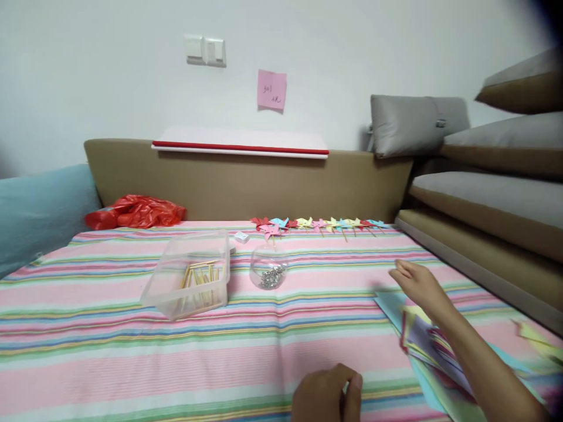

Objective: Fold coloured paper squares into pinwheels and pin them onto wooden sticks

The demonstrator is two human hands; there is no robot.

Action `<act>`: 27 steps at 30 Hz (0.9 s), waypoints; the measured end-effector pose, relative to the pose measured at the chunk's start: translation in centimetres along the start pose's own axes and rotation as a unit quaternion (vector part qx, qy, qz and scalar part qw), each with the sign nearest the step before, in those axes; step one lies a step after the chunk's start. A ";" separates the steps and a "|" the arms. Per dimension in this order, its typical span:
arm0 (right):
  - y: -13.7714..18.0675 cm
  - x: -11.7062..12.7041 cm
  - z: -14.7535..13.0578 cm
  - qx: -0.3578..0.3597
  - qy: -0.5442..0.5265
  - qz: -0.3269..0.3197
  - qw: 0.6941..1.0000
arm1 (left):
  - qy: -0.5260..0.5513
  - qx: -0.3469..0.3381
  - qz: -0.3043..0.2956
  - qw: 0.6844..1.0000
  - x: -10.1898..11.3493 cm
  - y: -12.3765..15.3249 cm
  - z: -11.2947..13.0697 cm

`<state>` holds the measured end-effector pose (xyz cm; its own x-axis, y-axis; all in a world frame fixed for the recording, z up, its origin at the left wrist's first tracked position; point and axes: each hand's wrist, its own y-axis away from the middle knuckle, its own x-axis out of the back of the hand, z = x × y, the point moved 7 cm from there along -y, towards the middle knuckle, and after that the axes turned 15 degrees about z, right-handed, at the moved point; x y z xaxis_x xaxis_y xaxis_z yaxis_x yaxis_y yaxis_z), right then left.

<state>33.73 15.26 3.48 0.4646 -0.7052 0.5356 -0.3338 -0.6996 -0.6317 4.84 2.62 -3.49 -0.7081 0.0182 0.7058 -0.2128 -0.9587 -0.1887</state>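
Looking at the pale wall (109, 99) first, then the striped cloth (246, 351) spread below it: pink base, green, blue and yellow bands. Brown headboard (246, 187) closes off the back. Cushions (497, 187), grey over brown, stacked at far right. Blue cover (44, 205) at far left, against the headboard. White-and-red board (240, 140) lies along the headboard's top edge; grey bolster (417, 126) sits at its right end, beside the stack.

Papers (420, 334) on the cloth at near right: sheets and smaller pieces in blue, purple, yellow and red, loosely piled, partly hidden under the right forearm. Clear box (204, 243) stands left of centre. Red bag (141, 211) is crumpled at back left.

Right hand (417, 287) is just past the far end of the papers, above the cloth; fingers curled in together, can't tell from here if anything's in the palm. Left hand (323, 392) is at the near edge, over bare cloth, left of the papers; fingers bent, cut off by the view, can't tell if it's gripping anything.

Clear bowl (254, 272) right of the box. Pink note (271, 91) on the wall, handwriting on it; switches (205, 51) up and left of that. Pinwheels (318, 225) on sticks, red, blue, yellow, pink, in a row along the back of the cloth. Yellow piece (539, 340) at the right edge, blurred.

Loose sticks (202, 278) inside the box. White packet (241, 237) behind the bowl, to its left. Smallest: silvery bits (272, 276) in the bowl, too small to identify.
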 end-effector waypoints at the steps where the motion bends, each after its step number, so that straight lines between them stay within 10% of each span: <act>1: 1.2 3.0 1.5 -0.018 0.011 0.024 0.999 | -0.005 -0.005 -0.002 1.000 0.4 0.1 0.5; 7: 8.1 11.7 6.6 -0.077 0.090 0.087 0.989 | -0.035 -0.038 -0.053 0.997 1.6 0.9 3.1; 27: 11.0 7.7 8.3 -0.146 0.077 -0.053 0.985 | -0.069 -0.093 -0.057 0.992 0.5 1.5 4.0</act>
<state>40.43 3.12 -3.99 0.3865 -0.6205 0.6824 -0.5224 -0.7570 -0.3924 6.85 0.02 -0.76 -0.5758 0.0726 0.8143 -0.4156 -0.8838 -0.2151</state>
